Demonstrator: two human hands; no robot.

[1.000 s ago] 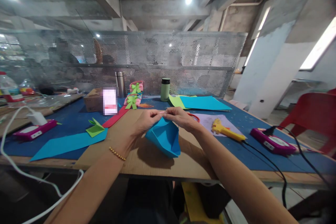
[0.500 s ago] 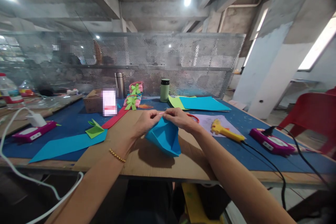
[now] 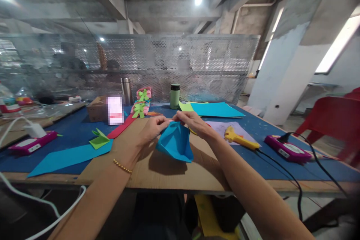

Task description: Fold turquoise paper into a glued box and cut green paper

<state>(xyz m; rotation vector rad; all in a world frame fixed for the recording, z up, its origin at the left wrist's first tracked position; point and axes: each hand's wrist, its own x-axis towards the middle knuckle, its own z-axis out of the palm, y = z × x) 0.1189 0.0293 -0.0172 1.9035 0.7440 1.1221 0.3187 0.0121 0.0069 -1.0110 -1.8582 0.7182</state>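
Note:
A folded blue paper pouch (image 3: 176,142) hangs a little above the brown cardboard sheet (image 3: 135,176), its shadow falling below it. My left hand (image 3: 155,129) pinches the pouch's upper left edge, fingers closed. At the top edge, my right hand (image 3: 189,120) is closed too, with thumb and fingertips together on the paper. A bit of pink shows between the fingertips, too small to make out. Behind my right hand, a red and yellow handle, perhaps of scissors, is partly hidden. Nearby on the left lies a folded green paper piece (image 3: 99,139) on a blue paper strip (image 3: 70,157).
A yellow glue gun (image 3: 242,140) rests on lilac paper at right, its cord running off the front edge near a purple power strip (image 3: 287,149). Blue sheets (image 3: 218,109), a green bottle (image 3: 174,96), a steel flask (image 3: 127,92), bow-trimmed paper pieces (image 3: 140,108) and a cardboard box (image 3: 97,109) stand behind.
My right hand has shifted slightly along the top edge and its fingers have lifted a little. The pouch has turned slightly, showing more of its inner face. The view has moved slightly right.

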